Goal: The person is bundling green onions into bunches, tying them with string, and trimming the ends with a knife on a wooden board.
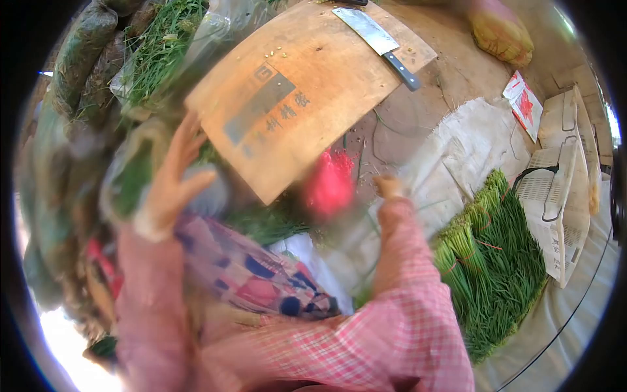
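My left hand is raised with its fingers apart, close to the left edge of a wooden board, and holds nothing. To the right of the board's near corner, my right hand is small and blurred; its fingers cannot be made out well. Between the hands is a blurred red bundle, below the board's lower edge and apart from both hands. A cleaver with a dark handle lies on the board's far right part.
Bundled green stalks lie at the right beside a white crate. A pale cloth and a red-and-white packet are at the right. Loose greens and filled bags stand at the left. A yellowish sack sits at the back right.
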Available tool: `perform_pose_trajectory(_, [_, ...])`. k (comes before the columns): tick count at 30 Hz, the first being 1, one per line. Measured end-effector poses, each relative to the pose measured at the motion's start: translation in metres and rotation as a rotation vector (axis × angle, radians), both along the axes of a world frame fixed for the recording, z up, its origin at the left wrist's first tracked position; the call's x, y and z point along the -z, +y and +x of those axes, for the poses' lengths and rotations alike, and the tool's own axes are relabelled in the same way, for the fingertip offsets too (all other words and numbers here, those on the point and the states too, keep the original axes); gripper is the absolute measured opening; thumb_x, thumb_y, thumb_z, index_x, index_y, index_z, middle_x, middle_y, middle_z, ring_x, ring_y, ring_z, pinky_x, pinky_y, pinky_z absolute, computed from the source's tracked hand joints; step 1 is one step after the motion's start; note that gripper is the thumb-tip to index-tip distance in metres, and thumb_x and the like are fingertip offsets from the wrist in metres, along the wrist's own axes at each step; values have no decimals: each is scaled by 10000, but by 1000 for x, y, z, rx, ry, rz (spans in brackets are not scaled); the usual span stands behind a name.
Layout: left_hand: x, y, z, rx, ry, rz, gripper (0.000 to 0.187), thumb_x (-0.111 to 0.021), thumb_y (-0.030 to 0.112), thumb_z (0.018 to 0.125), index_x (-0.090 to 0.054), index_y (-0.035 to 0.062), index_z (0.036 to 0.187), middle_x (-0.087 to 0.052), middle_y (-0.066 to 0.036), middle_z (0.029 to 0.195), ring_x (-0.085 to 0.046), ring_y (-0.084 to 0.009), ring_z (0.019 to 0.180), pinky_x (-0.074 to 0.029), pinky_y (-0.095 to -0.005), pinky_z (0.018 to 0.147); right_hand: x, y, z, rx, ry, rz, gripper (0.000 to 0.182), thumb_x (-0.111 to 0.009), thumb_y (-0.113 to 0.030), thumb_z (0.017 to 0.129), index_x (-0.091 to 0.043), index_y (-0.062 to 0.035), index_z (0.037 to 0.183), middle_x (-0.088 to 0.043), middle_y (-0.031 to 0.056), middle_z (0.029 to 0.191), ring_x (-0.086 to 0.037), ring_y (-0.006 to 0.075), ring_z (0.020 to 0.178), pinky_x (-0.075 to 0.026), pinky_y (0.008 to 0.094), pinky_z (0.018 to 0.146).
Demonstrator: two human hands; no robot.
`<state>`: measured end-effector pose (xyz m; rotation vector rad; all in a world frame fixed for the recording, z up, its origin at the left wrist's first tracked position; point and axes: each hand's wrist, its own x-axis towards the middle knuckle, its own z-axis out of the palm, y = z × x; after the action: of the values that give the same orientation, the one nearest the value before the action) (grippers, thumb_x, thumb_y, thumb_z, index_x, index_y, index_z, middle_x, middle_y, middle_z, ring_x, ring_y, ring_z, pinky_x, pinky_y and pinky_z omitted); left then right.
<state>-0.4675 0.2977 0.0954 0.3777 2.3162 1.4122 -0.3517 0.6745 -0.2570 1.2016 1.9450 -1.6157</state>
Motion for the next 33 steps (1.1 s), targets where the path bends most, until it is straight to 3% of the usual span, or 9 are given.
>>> perform_pose_trajectory(3, [2,-8,6,-58,-52,8,956,-678,344,696,-117,87,1426,-204,-171,1443,-268,-305,1309,-194,-426,1065,14,-23,-29,3,1,107,355,-699,-297,721,-663,-24,945,-645,54,727,-569,126,573,-453,273,526])
perform_pose_trajectory(7, [8,-12,5,-131,-119,20,1007,-694,439,676,-123,82,1426,-208,-176,1440,-275,-315,1302,-199,-428,1061,76,-26,-55,-70,155,52,353,-682,-246,721,-649,-48,1012,-677,68,862,-622,181,764,-474,294,711])
perform_pose_trajectory(13, [15,-14,-2,-129,-129,7,988,-687,436,684,-141,72,1422,-211,-181,1439,-293,-325,1293,-207,-431,1055,95,-31,-78,-328,-126,-108,407,-681,-212,714,-615,-56,1085,-636,117,1040,-579,199,974,-433,293,846])
perform_pose_trajectory(16, [17,-16,-2,-115,-117,21,969,-683,416,691,-147,72,1421,-219,-175,1439,-305,-327,1287,-217,-432,1051,46,-32,-70,-136,-28,-246,438,-693,-234,699,-611,-33,1081,-640,123,1013,-577,193,968,-433,296,849])
perform_pose_trajectory(22, [17,-31,1,-66,-88,33,916,-669,323,698,-159,93,1423,-221,-152,1446,-319,-303,1285,-230,-432,1046,-27,-34,-60,15,105,141,266,-695,-204,679,-662,-17,865,-633,44,781,-551,154,740,-432,293,710])
perform_pose_trajectory(25, [18,-40,6,-53,-67,62,892,-661,271,703,-163,105,1424,-216,-138,1450,-317,-293,1287,-232,-431,1045,-27,-41,-48,197,329,61,219,-686,-211,682,-660,-21,788,-602,31,693,-519,141,668,-418,281,659])
perform_pose_trajectory(28, [18,-45,10,-26,-53,116,870,-660,193,713,-165,85,1420,-202,-119,1457,-312,-286,1288,-231,-423,1051,-30,-38,-48,36,77,128,312,-629,-281,735,-663,-47,938,-652,84,850,-559,211,751,-433,319,726])
perform_pose_trajectory(33, [19,-54,18,-30,-23,123,880,-681,188,716,-160,24,1406,-204,-128,1453,-320,-283,1281,-227,-402,1061,-9,-34,-62,-103,56,135,314,-661,-348,722,-693,-84,890,-672,98,835,-591,203,746,-440,302,723])
